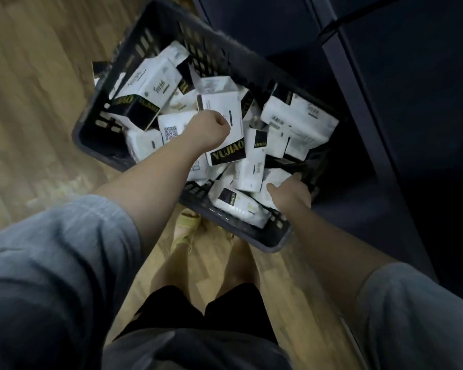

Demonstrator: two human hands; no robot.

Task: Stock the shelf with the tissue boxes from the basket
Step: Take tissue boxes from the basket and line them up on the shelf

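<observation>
Left hand (211,126) gripped a white pack (223,121) in the basket (155,28), fingers curled round its edge, pack tilted up out of the pile. Right hand (289,194) reached into the near right corner, fingers down among the packs; whether it pinched one or just touched, cannot tell — fingertips hidden. Basket sat on the wood floor (32,102), just beside a dark shelf unit (385,89); no stocked shelf level in view.

Progress, my read: early or mid. Basket looked largely full, packs jumbled at all angles, one lying on the near rim (238,209). Nothing seen placed on the shelf, so most stocking seemingly left. Current step looked like picking up packs.

Writing: "VUJIAO" in gold on a black band on the held pack, same word on another pack (138,102) at the far left. A QR code (170,132) showed on a pack by the left wrist. Other print too blurred to read.
</observation>
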